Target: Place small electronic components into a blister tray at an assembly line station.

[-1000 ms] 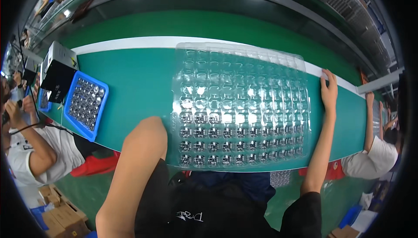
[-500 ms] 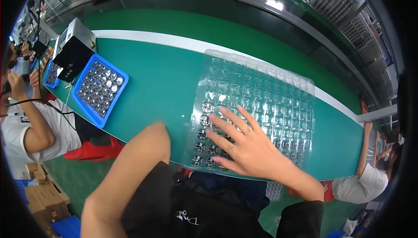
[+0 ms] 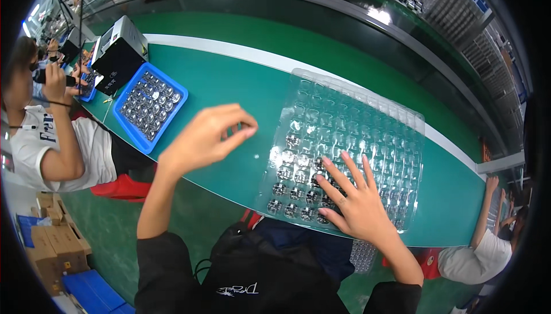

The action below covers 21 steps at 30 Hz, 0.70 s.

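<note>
Left hand [image 3: 209, 136] forward; blue tray [image 3: 171, 115] near

A loose black top [image 3: 275, 268], seen from above.
Small white script-like lettering [image 3: 248, 289] (a spiky white mark [image 3: 227, 292] beside it) runs across; wide black sleeves [image 3: 163, 262] leave both forearms [image 3: 155, 208] bare.

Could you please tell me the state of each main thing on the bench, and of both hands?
Clear plastic pocketed tray: flat on the green bench, partly filled with small dark parts.
Blue plastic tray: open-topped, holding many small silvery pieces.
Black-and-grey boxy device: standing; on or off unclear.
Bare left hand: raised, fingers curled.
Bare right hand: spread over the clear tray; contact unclear.
</note>
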Tool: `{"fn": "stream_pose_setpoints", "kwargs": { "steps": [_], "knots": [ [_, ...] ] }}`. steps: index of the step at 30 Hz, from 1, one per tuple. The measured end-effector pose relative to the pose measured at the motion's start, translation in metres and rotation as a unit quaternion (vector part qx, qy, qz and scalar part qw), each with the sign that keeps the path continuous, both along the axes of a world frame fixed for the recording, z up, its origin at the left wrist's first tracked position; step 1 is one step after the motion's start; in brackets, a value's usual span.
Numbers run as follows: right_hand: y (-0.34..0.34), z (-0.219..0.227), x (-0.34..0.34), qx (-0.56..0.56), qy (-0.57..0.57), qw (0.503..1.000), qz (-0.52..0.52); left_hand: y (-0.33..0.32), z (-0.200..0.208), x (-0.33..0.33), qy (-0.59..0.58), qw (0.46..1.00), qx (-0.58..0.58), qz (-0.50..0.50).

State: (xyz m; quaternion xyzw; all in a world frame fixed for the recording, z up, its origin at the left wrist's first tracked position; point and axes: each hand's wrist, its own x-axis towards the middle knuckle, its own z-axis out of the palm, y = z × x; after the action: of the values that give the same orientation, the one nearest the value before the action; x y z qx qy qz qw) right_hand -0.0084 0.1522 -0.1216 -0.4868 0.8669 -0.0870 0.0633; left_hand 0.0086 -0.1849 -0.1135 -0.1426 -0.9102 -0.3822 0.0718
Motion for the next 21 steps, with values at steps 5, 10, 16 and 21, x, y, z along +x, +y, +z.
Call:
{"fn": "stream_pose_setpoints", "kwargs": {
  "steps": [5, 10, 16, 21],
  "knots": [
    [-0.003, 0.003, 0.005, 0.013, -0.006, 1.000, -0.017, -0.005, -0.046, 0.027, 0.043, 0.994, -0.083, 0.064],
    [-0.004, 0.003, 0.007, 0.003, -0.009, 1.000, -0.016, 0.018, -0.052, 0.039, 0.059, 0.975, -0.208, 0.055],
    [-0.004, 0.003, 0.009, -0.001, -0.007, 1.000, -0.018, 0.032, -0.053, 0.051, 0.015, 0.954, -0.300, 0.013],
    [-0.004, -0.002, 0.008, -0.001, -0.007, 1.000, -0.022, 0.024, -0.050, 0.077, -0.018, 0.948, -0.317, 0.016]
  ]
}}
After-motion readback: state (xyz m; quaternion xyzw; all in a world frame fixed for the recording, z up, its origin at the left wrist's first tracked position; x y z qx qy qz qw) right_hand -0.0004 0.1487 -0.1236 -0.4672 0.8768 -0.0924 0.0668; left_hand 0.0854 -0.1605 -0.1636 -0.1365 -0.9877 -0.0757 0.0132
